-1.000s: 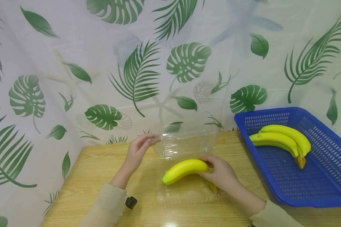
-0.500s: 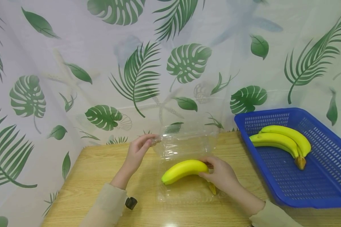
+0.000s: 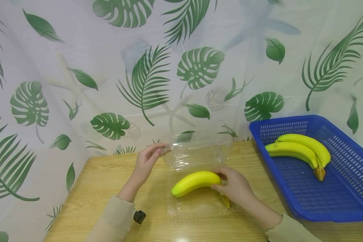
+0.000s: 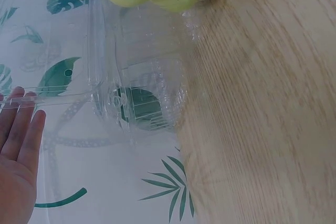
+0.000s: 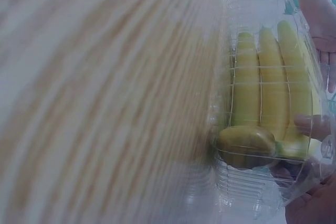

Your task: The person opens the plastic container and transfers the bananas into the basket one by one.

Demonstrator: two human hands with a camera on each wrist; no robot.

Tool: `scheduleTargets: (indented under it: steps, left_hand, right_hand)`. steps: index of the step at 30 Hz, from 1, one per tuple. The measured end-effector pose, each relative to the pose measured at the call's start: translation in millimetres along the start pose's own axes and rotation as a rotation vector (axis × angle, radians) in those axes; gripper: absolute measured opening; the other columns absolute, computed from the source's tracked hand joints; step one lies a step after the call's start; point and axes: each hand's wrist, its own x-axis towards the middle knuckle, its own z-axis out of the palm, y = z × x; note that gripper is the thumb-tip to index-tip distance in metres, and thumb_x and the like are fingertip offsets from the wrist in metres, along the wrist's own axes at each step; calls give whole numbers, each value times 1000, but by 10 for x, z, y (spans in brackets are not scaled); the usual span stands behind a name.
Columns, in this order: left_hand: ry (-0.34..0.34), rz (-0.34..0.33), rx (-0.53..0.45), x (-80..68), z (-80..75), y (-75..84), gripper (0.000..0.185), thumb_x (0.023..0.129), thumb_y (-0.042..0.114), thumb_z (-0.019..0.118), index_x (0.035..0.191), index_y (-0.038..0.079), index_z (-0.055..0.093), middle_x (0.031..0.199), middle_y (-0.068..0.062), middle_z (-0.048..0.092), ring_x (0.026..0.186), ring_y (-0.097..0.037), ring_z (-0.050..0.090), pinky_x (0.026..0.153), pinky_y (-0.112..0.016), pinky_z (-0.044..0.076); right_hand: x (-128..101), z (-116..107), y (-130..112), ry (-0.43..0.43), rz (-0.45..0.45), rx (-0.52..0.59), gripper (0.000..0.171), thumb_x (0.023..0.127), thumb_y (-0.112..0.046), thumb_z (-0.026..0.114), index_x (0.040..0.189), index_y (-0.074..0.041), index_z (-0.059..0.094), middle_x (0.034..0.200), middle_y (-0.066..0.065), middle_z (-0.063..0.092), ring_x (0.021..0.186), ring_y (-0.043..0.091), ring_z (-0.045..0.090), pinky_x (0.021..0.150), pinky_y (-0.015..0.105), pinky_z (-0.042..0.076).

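Note:
A clear plastic clamshell box [image 3: 199, 206] lies open on the wooden table [image 3: 103, 181], with its lid [image 3: 199, 151] standing upright at the back. My left hand [image 3: 146, 163] pinches the lid's left corner; in the left wrist view the fingers [image 4: 18, 129] lie straight against the lid's rim [image 4: 52, 98]. My right hand [image 3: 234, 186] grips a yellow banana bunch [image 3: 195, 181] near its stem, and the bunch rests in the box's tray. The right wrist view shows the bananas [image 5: 262, 98] through the ribbed clear wall [image 5: 247, 192].
A blue mesh basket [image 3: 345, 188] stands at the table's right and holds another banana bunch [image 3: 299, 148]. A leaf-print curtain [image 3: 78, 67] closes off the back and left. A small black device [image 3: 139, 216] sits at my left wrist.
The banana bunch has shifted very slightly left and down in the tray under my right hand. The left hand and lid have stayed put.

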Motion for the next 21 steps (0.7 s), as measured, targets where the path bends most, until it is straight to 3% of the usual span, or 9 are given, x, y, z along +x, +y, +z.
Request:
scheduleTargets:
  steps: [21]
  left_hand:
    - [-2,0,-16,7,3,7,33,111,8,46,130,-13,63,129,-36,68,112,3,69,102,-20,59]
  right_hand:
    - [4,-12,37,-9,5,94,44,86,-18,89,126,-6,74,125,12,76,114,34,73,102,53,61]
